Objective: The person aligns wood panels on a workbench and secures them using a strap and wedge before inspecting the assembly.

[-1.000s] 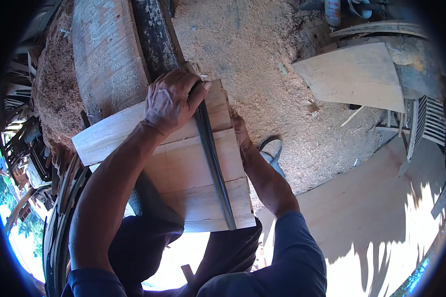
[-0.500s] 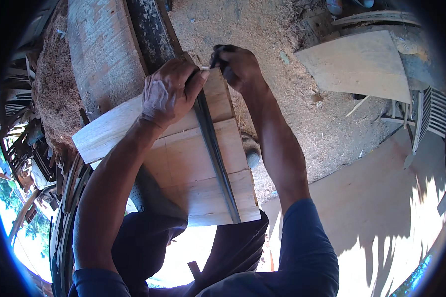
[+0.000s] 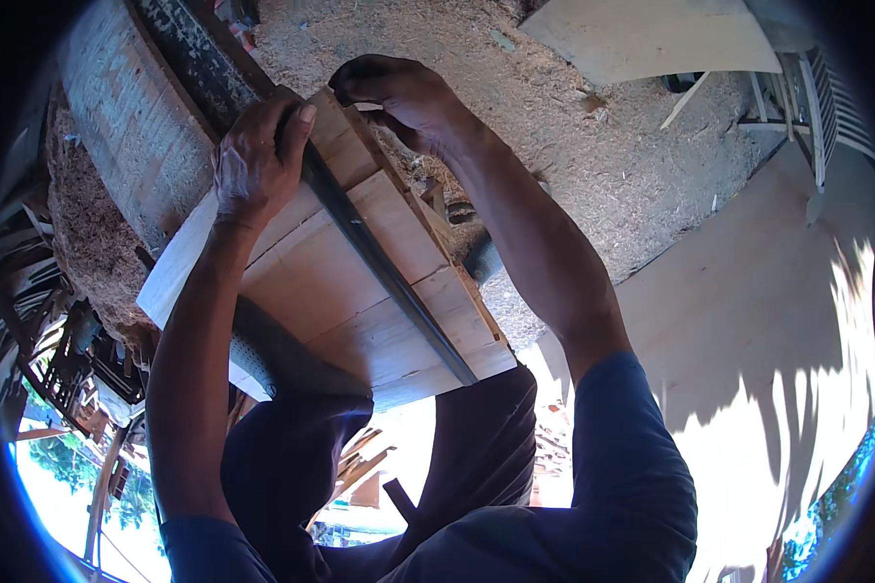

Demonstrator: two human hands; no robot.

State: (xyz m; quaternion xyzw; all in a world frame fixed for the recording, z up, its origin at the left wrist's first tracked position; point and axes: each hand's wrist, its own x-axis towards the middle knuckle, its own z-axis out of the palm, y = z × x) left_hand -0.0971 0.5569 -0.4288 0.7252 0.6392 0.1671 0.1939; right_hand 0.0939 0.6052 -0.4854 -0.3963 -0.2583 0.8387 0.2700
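Note:
A light wooden panel [image 3: 306, 282] made of joined planks slants away from my lap. Lengthwise across it lies a long, narrow dark strip [image 3: 392, 274], straight like a bar. My left hand [image 3: 258, 165] is closed over the far end of the panel and strip, its thumb resting beside the strip's tip. At the far right corner of the panel is my right hand [image 3: 403, 102], fingers curled and deep in shadow. Whatever those fingers hold, if anything, is hidden.
A thick sawdust-covered plank [image 3: 131, 126] and a dark beam [image 3: 199, 58] extend beyond the panel. Sawdust covers the ground [image 3: 593, 185]. At the upper right lies a pale curved board [image 3: 651, 39] near a slatted wooden piece [image 3: 831, 117]. Scrap wood piles up at left.
My right hand, raised beyond the strip's end with a small dark object, is now at the panel's far right corner. The view has shifted, and the panel's right edge shows more.

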